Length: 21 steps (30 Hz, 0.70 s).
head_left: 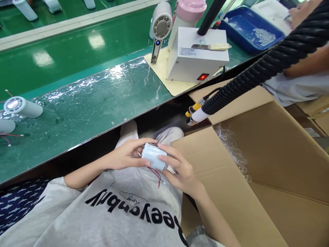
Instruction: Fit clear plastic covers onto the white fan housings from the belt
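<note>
We held a small pale-blue cylinder (153, 156) low over our lap, below the edge of the desk (77, 113). Our left hand (125, 154) curled around its near end, fingers closed on it, while our right hand (177, 169) gripped its other end with the fingertips pressed on the side. Thin red wires (156, 175) trailed from the cylinder onto our grey printed shirt (123, 209).

On the desk, a white box with a lit red switch (197, 55) stood on a yellowish mat (160, 68), and a small brush (212, 47) lay on top of the box. A white handheld fan (159, 29) stood upright just beside it. Two more white cylinders (23, 107) lay at the desk's left end. A black ribbed hose (262, 67) ran across an open cardboard carton (257, 164) on our right. Beyond it, another person's arm (305, 65) rested near a blue tray (250, 31) holding small clear pieces.
</note>
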Tool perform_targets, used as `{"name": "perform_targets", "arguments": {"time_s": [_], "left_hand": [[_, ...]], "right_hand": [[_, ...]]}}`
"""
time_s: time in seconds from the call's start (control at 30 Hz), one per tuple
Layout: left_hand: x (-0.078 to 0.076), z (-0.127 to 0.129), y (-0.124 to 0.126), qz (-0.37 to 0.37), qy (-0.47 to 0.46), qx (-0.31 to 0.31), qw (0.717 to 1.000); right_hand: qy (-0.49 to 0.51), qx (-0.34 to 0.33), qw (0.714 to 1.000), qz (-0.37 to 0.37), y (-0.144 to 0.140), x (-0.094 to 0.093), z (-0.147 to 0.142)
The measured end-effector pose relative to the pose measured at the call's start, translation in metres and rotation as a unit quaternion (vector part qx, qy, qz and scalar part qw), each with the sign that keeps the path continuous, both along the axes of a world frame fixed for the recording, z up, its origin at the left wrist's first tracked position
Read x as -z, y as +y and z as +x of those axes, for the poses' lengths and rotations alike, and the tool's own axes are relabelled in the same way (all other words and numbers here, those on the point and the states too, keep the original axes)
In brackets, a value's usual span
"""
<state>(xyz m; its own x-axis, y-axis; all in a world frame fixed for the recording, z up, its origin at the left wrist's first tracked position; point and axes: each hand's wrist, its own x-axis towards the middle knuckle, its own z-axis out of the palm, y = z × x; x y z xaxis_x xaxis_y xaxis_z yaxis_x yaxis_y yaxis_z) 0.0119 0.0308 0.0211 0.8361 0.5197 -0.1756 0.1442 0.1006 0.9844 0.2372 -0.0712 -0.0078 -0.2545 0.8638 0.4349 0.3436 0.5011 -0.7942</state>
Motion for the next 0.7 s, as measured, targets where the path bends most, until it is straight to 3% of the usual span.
{"name": "perform_targets", "arguments": {"time_s": [0.13,0.23,0.4,0.7], "left_hand": [[0.001,-0.002,0.003,0.030,-0.028,0.022,0.999],[0.002,-0.004,0.003,0.008,-0.053,0.043,0.998],[0.007,-0.004,0.001,-0.050,-0.059,0.045,0.996],[0.017,-0.003,0.006,-0.028,-0.109,0.042,0.993]], "right_hand": [[0.126,0.011,0.973,-0.194,-0.003,0.002,0.002],[0.175,0.016,0.948,-0.265,-0.005,0.004,0.004],[0.119,0.016,0.967,-0.227,-0.006,0.002,0.006],[0.039,0.011,0.997,-0.072,-0.001,-0.006,0.006]]}}
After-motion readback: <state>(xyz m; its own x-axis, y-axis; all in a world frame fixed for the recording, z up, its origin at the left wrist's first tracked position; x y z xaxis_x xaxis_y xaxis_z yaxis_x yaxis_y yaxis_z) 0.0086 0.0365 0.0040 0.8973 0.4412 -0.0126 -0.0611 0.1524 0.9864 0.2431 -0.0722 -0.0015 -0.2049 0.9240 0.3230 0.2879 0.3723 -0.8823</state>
